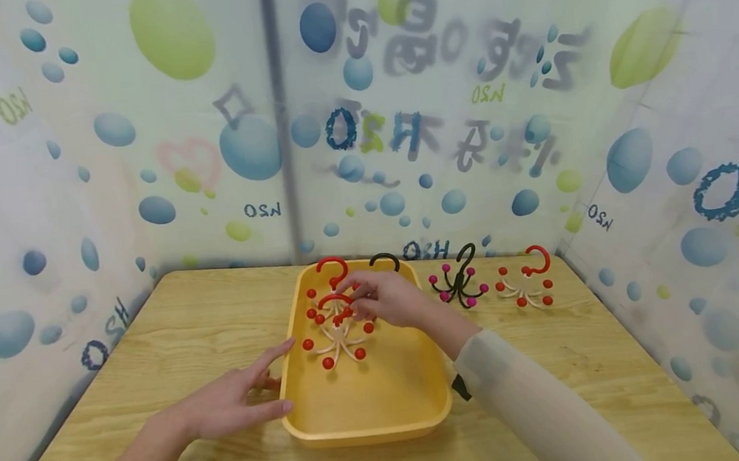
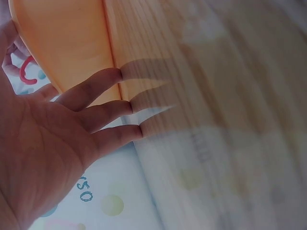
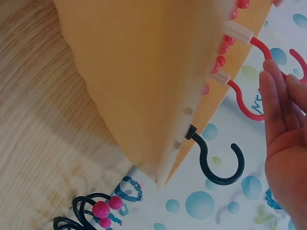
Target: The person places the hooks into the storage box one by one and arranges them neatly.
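A yellow tray stands on the table. In it are two white scalp massagers with red hooks and red ball tips, a front one and one behind it. My right hand pinches the front massager's red hook with fingers and thumb; in the right wrist view that hook runs behind the fingers. A black hook rises at the tray's far end, its lower part hidden by my hand in the head view. My left hand has its fingers spread, fingertips at the tray's left rim.
Right of the tray, near the table's back edge, stand a black massager with pink balls and a white one with a red hook. A patterned curtain encloses the wooden table at the back and sides.
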The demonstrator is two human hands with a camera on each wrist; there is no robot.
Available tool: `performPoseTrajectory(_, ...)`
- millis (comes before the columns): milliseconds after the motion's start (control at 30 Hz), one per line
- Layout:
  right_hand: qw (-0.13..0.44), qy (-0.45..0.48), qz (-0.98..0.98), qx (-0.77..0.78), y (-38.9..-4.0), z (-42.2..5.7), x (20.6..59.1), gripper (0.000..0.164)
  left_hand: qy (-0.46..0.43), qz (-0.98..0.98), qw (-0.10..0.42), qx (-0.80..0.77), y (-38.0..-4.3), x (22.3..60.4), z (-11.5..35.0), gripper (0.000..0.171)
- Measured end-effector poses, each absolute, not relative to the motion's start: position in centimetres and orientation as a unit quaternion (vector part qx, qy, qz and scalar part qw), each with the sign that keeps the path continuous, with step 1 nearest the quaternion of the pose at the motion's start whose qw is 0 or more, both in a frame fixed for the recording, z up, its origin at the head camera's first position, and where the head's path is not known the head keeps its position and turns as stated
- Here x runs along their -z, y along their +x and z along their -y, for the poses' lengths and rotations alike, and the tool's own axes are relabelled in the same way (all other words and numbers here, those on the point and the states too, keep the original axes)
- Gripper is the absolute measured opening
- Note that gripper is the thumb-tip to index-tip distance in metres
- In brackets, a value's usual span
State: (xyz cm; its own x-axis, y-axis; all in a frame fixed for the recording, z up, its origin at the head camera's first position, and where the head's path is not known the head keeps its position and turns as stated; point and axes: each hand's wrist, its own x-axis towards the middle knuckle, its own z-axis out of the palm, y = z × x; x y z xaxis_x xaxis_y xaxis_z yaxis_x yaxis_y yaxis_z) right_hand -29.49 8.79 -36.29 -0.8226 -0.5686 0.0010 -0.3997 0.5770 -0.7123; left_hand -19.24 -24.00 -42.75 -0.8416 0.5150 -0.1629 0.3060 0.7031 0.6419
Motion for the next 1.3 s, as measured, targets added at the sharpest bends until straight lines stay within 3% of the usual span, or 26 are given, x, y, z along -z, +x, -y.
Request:
performPoseTrajectory(133,0.105,-0.282,-0.884,0.356,-29.3,-9.3,36.3,0.038,0.227,-0.906,0.169,-0.313,-19.2,42.7,24.0,0.095)
performPoseTrajectory(467,0.042,-0.317,-0.887,0.333,-27.4,-12.9,35.8,0.032,0.223,-0.909,0.169,-0.308,-19.3,42.8,23.9,0.094)
performPoseTrajectory(667,0.001,-0.292,-0.882,0.371,-25.7,-16.4,36.1,0.037,0.227,-0.909,0.167,-0.307,-19.2,42.8,24.0,0.095)
performPoseTrajectory(967,-0.029,-0.242,-0.874,0.421,-23.5,-22.7,37.2,0.032,0.222,-0.91,0.17,-0.306,-19.2,42.6,23.9,0.095)
performPoseTrajectory(1300,-0.058,-0.18,-0.873,0.449,-23.6,-29.3,39.1,0.035,0.218,-0.909,0.178,-0.306,-19.2,42.4,23.8,0.094)
